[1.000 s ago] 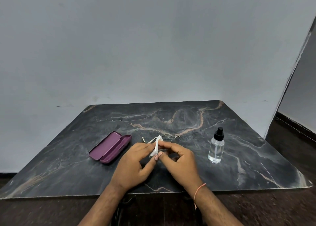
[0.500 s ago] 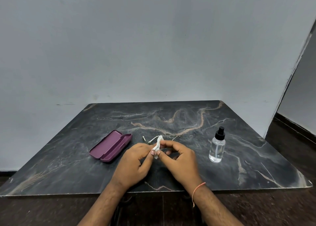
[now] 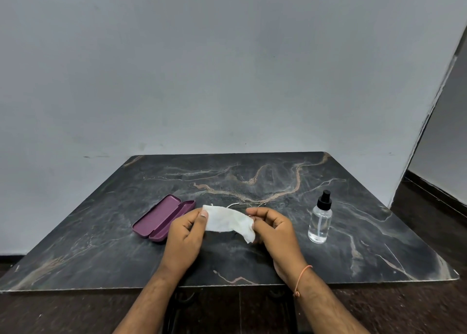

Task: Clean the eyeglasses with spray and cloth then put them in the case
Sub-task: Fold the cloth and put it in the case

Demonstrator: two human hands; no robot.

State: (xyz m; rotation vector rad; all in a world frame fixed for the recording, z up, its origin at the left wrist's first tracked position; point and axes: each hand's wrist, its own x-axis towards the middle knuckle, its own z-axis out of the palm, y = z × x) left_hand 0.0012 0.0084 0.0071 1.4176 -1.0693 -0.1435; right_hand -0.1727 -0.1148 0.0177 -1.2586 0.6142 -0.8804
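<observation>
- The left hand (image 3: 183,235) pinches the left end of a white cloth (image 3: 228,222) between thumb and fingers; its grip is closed on the fabric.
- The right hand (image 3: 274,228) holds the cloth's right end with curled fingers, its grip likewise closed on the cloth, so the fabric is stretched out flat between the two hands.
- One corner of the cloth droops below the right hand's fingers.
- The eyeglasses (image 3: 246,204), thin and wire-framed, show only as a sliver just behind the cloth's upper edge; whether either hand touches them cannot be told.
- A purple eyeglass case (image 3: 164,218) lies open on the counter (image 3: 101,245), just beside the left hand's knuckles, angled away to the left.
- A clear spray bottle (image 3: 320,218) with a black pump top stands upright to the right of the right hand, apart from it.
- An orange thread bracelet (image 3: 302,279) circles the right wrist, near the counter's front edge.
- Both forearms cross that front edge; the dark marble surface lies bare toward the back and at both front corners.
- A plain grey wall (image 3: 227,81) rises behind the far edge.
</observation>
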